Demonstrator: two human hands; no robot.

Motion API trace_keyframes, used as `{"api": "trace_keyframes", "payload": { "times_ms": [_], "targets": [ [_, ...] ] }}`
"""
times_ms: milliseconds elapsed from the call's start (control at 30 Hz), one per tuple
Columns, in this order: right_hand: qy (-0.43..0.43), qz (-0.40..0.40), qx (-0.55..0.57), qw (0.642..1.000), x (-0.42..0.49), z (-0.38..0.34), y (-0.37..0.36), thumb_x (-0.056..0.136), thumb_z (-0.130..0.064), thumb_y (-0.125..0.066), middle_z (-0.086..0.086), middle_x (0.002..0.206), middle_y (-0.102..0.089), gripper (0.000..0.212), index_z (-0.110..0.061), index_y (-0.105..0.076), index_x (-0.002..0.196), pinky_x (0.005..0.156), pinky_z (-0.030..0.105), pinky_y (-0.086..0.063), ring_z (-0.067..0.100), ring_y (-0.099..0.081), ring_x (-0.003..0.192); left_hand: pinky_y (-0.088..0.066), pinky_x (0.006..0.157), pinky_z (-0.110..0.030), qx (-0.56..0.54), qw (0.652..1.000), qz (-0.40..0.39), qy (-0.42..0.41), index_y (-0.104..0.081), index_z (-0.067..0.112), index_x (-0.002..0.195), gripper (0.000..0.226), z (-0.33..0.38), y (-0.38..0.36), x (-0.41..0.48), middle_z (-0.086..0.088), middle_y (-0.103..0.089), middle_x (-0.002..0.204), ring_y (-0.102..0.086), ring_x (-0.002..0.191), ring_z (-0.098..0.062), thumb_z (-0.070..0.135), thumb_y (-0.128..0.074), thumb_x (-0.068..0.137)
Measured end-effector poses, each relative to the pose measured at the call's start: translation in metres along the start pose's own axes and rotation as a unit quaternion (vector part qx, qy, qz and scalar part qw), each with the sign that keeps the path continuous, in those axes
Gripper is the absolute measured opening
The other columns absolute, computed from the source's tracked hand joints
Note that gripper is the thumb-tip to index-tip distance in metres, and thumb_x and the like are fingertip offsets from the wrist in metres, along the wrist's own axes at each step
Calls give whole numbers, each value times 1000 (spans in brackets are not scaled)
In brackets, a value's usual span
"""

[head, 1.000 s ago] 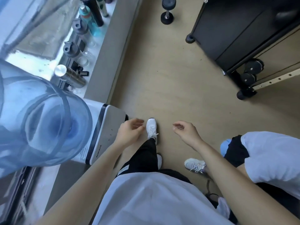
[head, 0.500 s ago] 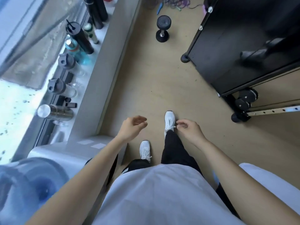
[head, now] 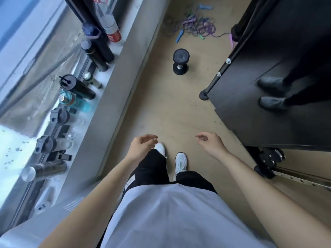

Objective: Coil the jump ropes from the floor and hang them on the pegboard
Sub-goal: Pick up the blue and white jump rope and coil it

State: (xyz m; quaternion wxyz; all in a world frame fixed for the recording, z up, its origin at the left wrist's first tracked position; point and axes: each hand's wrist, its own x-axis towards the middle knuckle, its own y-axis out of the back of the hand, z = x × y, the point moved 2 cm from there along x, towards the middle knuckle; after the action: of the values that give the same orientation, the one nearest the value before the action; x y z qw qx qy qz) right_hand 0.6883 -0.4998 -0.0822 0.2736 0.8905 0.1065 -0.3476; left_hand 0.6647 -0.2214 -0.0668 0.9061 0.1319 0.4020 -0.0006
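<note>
Straight down from the head camera, two hands hang in front of the person's body. Both hold nothing. The left hand (head: 141,146) has its fingers loosely curled toward the thumb, and the right hand (head: 211,143) is likewise relaxed, with fingers slightly bent and apart. Two white shoes (head: 180,162) stand on the floor (head: 161,108) just below the hands.

The jump ropes (head: 194,26) lie in one tangled heap on the floor at the far end of the aisle. How many ropes it holds cannot be told. Purple, dark and green cords are mixed together, and at least two blue handles and one pink handle stick out. The heap is well apart from both hands, straight ahead of them.

One black dumbbell (head: 180,61) stands on end between the hands and the heap, nearer the heap.

About nine bottles (head: 77,86) line the window ledge (head: 114,97) on the left. On the right is a black platform (head: 250,97), on which two dark shoes (head: 272,85) of another person show.
</note>
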Motion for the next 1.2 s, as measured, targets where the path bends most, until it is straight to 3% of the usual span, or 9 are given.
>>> {"api": "trace_keyframes", "payload": {
  "times_ms": [133, 267, 367, 500, 667, 733, 900, 1033, 1200],
  "targets": [
    [7, 11, -16, 1000, 72, -47, 37, 91, -15, -62, -1, 103, -70, 20, -15, -72, 107, 81, 24, -43, 14, -62, 98, -53, 84, -31, -27, 1000, 7, -2, -75, 19, 102, 18, 55, 2, 54, -4, -77, 100, -68, 86, -15, 14, -61, 92],
    [12, 26, -28, 999, 144, -98, 69, 89, -13, -64, 0, 101, -71, 15, -20, -72, 100, 90, 33, -51, 19, -65, 101, -53, 87, -33, -47, 999, 2, -8, -74, 17, 102, 20, 111, 10, 125, -5, -76, 101, -67, 85, -15, 11, -58, 93],
    [8, 30, -41, 999, 190, -146, 95, 91, -12, -61, -1, 106, -68, 20, -12, -72, 109, 86, 27, -45, 15, -62, 101, -52, 84, -31, -52, 999, -13, -7, -74, 15, 103, 19, 155, 17, 183, -6, -76, 102, -67, 85, -15, 11, -58, 94],
    [13, 26, -40, 999, 253, -204, 126, 92, -16, -62, -3, 107, -70, 22, -13, -72, 111, 92, 29, -47, 13, -62, 102, -50, 79, -24, -34, 998, -42, -11, -74, 16, 103, 18, 219, 24, 252, -2, -76, 98, -65, 82, -12, 10, -60, 92],
    [1, 23, -13, 1000, 340, -263, 155, 90, -11, -62, -5, 89, -69, 17, -11, -72, 103, 71, 18, -43, 9, -62, 84, -48, 75, -24, -6, 999, -45, -7, -73, 16, 102, 16, 301, 30, 329, 1, -74, 93, -64, 79, -12, 11, -61, 93],
    [-4, 14, -9, 1000, 380, -284, 167, 90, -12, -61, -12, 81, -64, 15, -13, -73, 99, 71, 21, -41, 7, -59, 78, -47, 75, -26, 2, 999, -49, -9, -73, 17, 100, 14, 332, 30, 364, -1, -73, 94, -63, 78, -12, 14, -63, 92],
    [-29, 1, -34, 999, 491, -313, 204, 91, -16, -60, -4, 95, -67, 16, -14, -73, 99, 81, 25, -41, 17, -60, 98, -49, 77, -27, -23, 1000, -15, -5, -74, 21, 96, 26, 411, 20, 453, -4, -76, 97, -65, 77, -12, 30, -61, 76],
    [-74, 10, -31, 997, 555, -328, 244, 88, -16, -60, 0, 100, -72, 16, -15, -75, 95, 87, 29, -46, 22, -63, 101, -51, 81, -30, -60, 998, -12, -2, -74, 21, 94, 17, 469, 12, 515, -4, -76, 99, -66, 83, -15, 26, -63, 81],
    [-105, 6, -21, 994, 628, -358, 285, 89, -16, -61, 1, 98, -70, 15, -14, -74, 94, 80, 25, -43, 22, -63, 100, -54, 84, -28, -95, 994, -46, 23, -74, 15, 99, 13, 537, 7, 584, -7, -75, 98, -69, 90, -18, 13, -64, 92]
  ]
}}
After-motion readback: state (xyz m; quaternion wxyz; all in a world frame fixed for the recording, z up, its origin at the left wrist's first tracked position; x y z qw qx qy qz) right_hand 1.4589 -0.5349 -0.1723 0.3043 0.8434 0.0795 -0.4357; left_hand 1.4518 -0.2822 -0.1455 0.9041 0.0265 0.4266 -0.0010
